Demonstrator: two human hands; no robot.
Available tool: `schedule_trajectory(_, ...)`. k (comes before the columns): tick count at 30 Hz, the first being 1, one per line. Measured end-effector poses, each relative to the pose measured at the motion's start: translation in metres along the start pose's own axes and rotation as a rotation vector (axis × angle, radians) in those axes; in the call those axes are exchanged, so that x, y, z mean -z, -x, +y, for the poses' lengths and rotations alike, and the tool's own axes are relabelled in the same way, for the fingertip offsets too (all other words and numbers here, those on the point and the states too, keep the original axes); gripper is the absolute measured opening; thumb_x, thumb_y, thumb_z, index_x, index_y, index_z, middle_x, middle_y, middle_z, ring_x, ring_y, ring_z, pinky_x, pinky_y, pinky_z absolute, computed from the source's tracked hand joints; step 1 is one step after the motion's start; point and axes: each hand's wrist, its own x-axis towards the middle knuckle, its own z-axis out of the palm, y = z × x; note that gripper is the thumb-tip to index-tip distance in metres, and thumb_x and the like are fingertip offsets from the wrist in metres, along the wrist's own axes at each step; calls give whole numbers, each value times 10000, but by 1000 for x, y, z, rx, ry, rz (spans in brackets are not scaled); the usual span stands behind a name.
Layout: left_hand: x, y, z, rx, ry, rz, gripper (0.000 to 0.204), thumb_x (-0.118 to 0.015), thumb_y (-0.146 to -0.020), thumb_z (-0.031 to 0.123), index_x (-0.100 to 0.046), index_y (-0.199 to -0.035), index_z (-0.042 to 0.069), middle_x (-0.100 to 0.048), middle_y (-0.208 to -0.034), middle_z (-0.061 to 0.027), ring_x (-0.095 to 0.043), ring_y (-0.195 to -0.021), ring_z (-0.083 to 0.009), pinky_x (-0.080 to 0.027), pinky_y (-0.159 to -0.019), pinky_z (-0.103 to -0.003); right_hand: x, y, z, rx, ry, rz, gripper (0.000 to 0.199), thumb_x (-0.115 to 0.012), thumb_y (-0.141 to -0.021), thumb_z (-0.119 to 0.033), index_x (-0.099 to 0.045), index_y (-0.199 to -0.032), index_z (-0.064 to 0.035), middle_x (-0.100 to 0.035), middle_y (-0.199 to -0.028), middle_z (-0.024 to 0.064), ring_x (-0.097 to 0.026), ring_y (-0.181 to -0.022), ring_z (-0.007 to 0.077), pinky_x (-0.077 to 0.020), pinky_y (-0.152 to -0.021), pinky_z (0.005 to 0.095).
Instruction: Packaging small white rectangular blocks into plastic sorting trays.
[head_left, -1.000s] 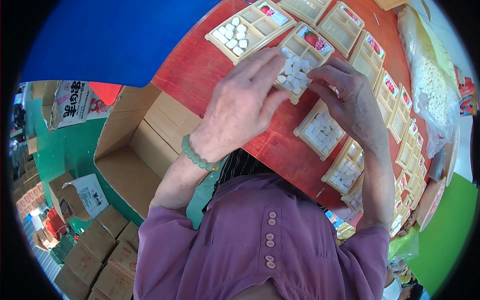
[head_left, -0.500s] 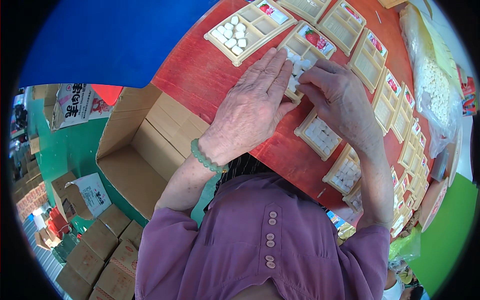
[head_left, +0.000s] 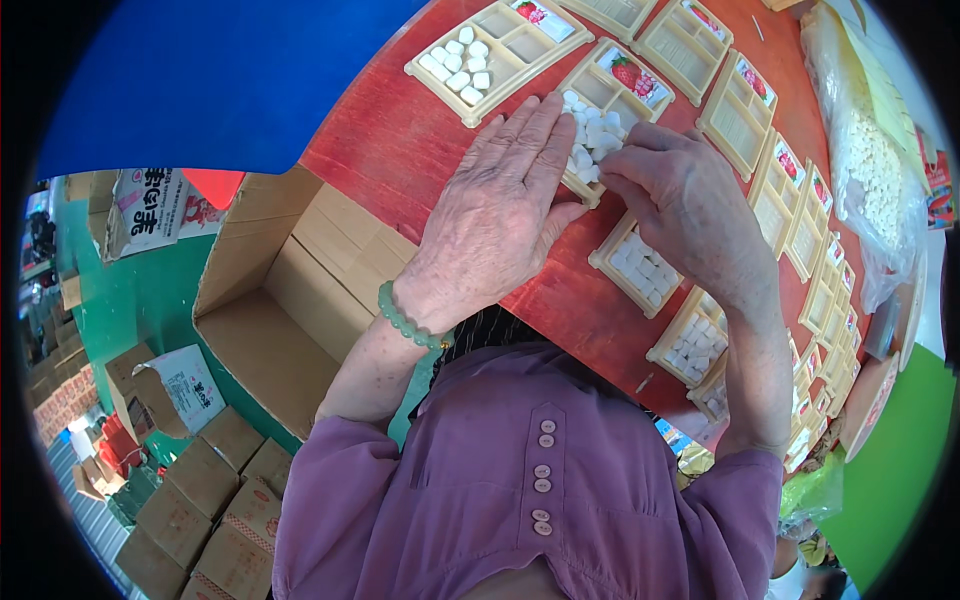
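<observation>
A beige plastic tray [head_left: 590, 196] with a strawberry-printed panel holds a heap of white, marshmallow-like pieces [head_left: 597, 130] in its near compartment. My left hand [head_left: 495, 205], a green bead bracelet at its wrist, lies along the tray's left side. Its fingers are stretched out flat, their tips beside the white pieces. From the right, my right hand [head_left: 690, 200] reaches over the same compartment with bent fingers and thumb closed at the pieces. Whatever is between its fingertips is hidden. At the far left, another tray [head_left: 510, 75] holds several white pieces in one compartment.
Filled trays [head_left: 640, 268] stand along the near edge of the red table [head_left: 385, 150]. More strawberry-panel trays [head_left: 740, 115] run down its right side, beside a clear bag of white pieces [head_left: 875, 165]. An open cardboard box [head_left: 275, 320] sits below the table at left.
My left hand has shifted slightly left and more white pieces show between my hands. My right fingers have moved slightly at the pieces.
</observation>
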Motion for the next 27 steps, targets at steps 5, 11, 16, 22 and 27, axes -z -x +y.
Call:
schedule_trajectory(5, 0, 1, -1, 1, -10, -6, 644, -720, -848, 234, -461, -1368, -44, -431, -1465, -206, -424, -1360, -347, -365, -1118, -450, 3, 2, -6, -59, -112, 36, 43, -644, -835, -14, -634, -873, -1, -599, -829, 119, -615, -768, 323, -480, -678, 395)
schedule_trajectory(11, 0, -1, -1, -4, 2, 13, 626, -713, -852, 244, -476, -1354, -45, -446, -1455, -204, -428, -1359, -339, -367, -1115, -456, -6, -2, -5, -95, -157, 24, 41, -643, -829, -6, -628, -867, 0, -600, -827, 119, -620, -759, 320, -482, -671, 398)
schedule_trajectory(16, -1, 0, -2, 0, 3, 13, 624, -719, -846, 243, -483, -1352, -35, -453, -1448, -201, -441, -1348, -336, -373, -1110, -455, 4, -3, -2, -93, -98, -35, 83, -659, -819, -15, -641, -898, 0, -619, -840, 122, -629, -743, 311, -490, -665, 387)
schedule_trajectory(22, -2, 1, -2, 7, -7, 8, 624, -717, -847, 254, -486, -1355, -27, -450, -1454, -190, -446, -1345, -329, -372, -1112, -459, 7, -11, -4, -100, -235, 33, 109, -685, -830, -40, -653, -926, 4, -630, -833, 113, -635, -712, 239, -495, -649, 341)
schedule_trajectory(27, -3, 0, -1, 8, -7, 12, 627, -710, -853, 263, -481, -1364, -19, -447, -1458, -182, -448, -1342, -328, -370, -1115, -455, -6, -17, -5, -57, -223, 61, 108, -691, -838, -43, -650, -925, 6, -622, -821, 94, -611, -697, 206, -485, -647, 315)
